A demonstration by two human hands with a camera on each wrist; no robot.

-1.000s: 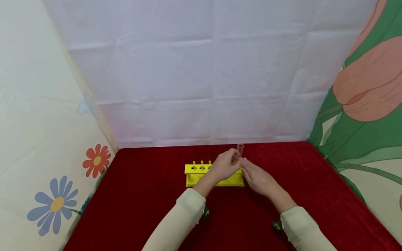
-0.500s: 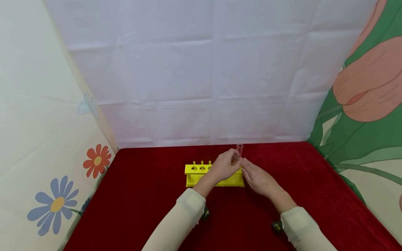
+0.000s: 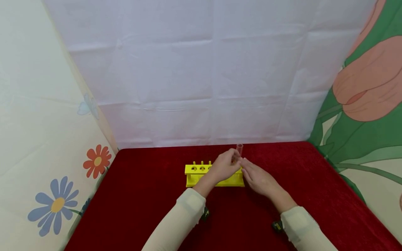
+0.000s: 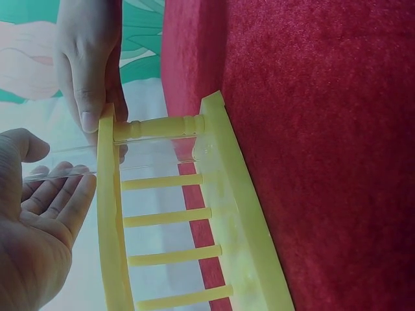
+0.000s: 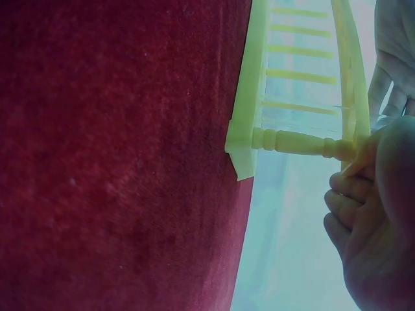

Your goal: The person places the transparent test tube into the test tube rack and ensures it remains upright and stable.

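Even, soft light fills the head view with faint shadows, while both wrist views look washed out and slightly blurred up close.

No readable text, labels, brands, numbers or signs appeared on anything near either hand

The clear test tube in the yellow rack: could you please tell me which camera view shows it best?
The left wrist view: the test tube runs full length through the yellow rack to its base. The head view shows only its rim above the hands; the right wrist view shows a faint glimpse.
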